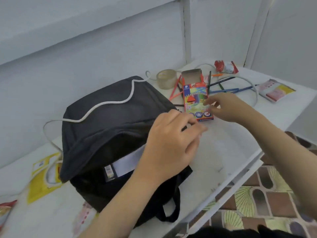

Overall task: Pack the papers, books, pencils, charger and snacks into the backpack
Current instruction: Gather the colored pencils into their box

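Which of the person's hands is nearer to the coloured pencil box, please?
Right. The right hand has its fingertips at the right edge of the pencil box; the left hand is lower-left of it, over the backpack.
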Motion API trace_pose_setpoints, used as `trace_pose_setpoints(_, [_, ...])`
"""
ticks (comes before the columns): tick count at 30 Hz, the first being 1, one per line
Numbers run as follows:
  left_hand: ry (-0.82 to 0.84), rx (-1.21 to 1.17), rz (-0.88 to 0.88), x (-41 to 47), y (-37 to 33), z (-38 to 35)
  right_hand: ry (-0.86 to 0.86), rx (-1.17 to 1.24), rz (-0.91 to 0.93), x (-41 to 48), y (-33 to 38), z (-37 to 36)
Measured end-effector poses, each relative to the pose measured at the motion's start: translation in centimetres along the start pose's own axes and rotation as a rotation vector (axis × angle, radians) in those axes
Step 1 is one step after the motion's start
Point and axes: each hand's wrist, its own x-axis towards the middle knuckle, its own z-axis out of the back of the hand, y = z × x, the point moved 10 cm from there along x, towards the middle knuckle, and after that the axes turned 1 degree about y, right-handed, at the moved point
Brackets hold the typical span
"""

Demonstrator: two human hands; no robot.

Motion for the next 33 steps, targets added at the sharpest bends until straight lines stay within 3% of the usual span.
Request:
trace_pose_setpoints(6, [0.348,-0.206,0.366,-1.9,-1.0,-12.8,0.121,-0.140,0.170,4.2,-1.9,-0.7])
trace_pose_setpoints(11, [0.477,-0.190,0.571,-3.4,0.1,-17.5,0.191,-0.336,0.333,6.4,-2.4,-1.3])
trace_pose_setpoints(18, [0.372,-0.077,0.627,-3.9,0.2,-18.0,0.244,-0.318,0.361,8.7,-3.6,-1.8])
trace_pose_setpoints(22, [0.349,-0.095,0.651,-4.2,0.3,-18.1,0.167,-0.279,0.441,9.1,-3.8,-1.5])
trace_pose_setpoints(30, [0.138,-0.162,0.822,-1.6,3.0,-17.5,0.107,-0.370,0.544,7.8,-4.6,-0.6])
trace_pose_setpoints(33, [0.129,-0.190,0.930,-0.2,4.9,-17.9,0.066,-0.287,0.547,8.1,-4.7,0.3])
